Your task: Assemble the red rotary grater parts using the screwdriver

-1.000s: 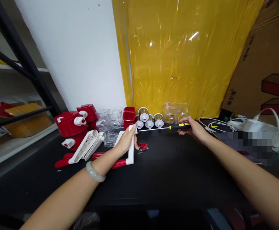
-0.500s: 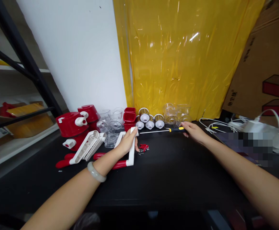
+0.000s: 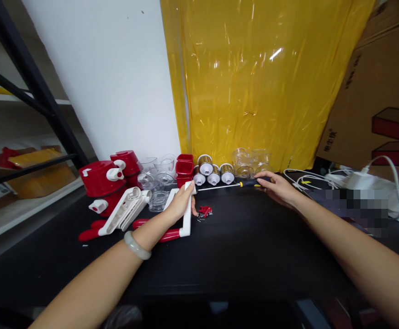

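My left hand (image 3: 179, 203) is closed round the upper part of a white crank handle (image 3: 187, 221), whose red grip (image 3: 169, 235) points left near the table. In my right hand (image 3: 273, 185) is the dark handle of a screwdriver (image 3: 250, 183) with yellow marks; its long shaft runs left, level, to the crank handle's upper end. Whether the tip touches a screw is too small to tell. Just right of my left hand lie small red parts (image 3: 205, 210) and several loose screws (image 3: 201, 216). More white crank handles (image 3: 125, 208) with red grips lie to the left.
Red housings (image 3: 103, 180) with white knobs stand at the left. Along the back are clear plastic parts (image 3: 158, 176), red square pieces (image 3: 184, 167) and several metal grater drums (image 3: 227, 173). White cables (image 3: 309, 178) and a charger lie right, before a cardboard box (image 3: 374, 100).
My right hand has shifted its fingers on the screwdriver handle, which has turned so its yellow mark shows elsewhere. My left hand keeps its grip on the crank handle.
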Demonstrator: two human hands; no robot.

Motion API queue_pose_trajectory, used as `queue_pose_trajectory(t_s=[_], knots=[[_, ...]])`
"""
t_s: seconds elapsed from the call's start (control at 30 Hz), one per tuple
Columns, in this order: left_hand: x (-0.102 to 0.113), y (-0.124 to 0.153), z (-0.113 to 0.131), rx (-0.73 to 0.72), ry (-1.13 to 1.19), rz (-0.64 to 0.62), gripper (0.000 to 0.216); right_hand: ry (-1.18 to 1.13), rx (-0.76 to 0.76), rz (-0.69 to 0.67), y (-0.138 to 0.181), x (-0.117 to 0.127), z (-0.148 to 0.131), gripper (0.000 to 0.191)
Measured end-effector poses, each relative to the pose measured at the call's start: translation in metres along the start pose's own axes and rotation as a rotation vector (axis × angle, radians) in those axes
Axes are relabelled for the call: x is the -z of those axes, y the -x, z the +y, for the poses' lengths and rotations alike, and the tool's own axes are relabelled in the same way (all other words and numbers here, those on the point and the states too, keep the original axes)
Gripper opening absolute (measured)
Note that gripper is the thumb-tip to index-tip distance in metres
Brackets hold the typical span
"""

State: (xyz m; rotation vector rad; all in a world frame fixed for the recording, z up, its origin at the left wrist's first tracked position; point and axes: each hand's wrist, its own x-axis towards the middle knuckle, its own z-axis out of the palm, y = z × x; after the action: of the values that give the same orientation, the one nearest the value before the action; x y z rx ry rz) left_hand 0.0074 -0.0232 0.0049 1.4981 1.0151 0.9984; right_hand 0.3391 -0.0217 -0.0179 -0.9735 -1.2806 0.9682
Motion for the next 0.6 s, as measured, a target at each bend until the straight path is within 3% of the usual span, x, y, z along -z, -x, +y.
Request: queue_pose_trajectory(t_s=[0.17, 0.3, 0.43, 0.6], knots=[[-0.0022, 0.0021, 0.0008, -0.027, -0.007, -0.015, 0.051, -0.11, -0.089, -0.025, 0.001, -0.0031, -0.0013, 0.04], [-0.0021, 0.0017, -0.0013, -0.049, -0.019, -0.025, 0.051, 0.1, -0.179, -0.003, -0.0026, -0.0019, 0.0028, 0.051], [-0.0016, 0.0015, -0.0029, -0.031, -0.017, -0.042, 0.051, 0.4, -0.136, 0.006, -0.002, 0.0023, 0.0037, 0.061], [-0.0017, 0.0022, -0.0017, -0.018, -0.006, -0.041, 0.048, 0.32, -0.088, -0.01, -0.0041, 0.0052, 0.0071, 0.058]])
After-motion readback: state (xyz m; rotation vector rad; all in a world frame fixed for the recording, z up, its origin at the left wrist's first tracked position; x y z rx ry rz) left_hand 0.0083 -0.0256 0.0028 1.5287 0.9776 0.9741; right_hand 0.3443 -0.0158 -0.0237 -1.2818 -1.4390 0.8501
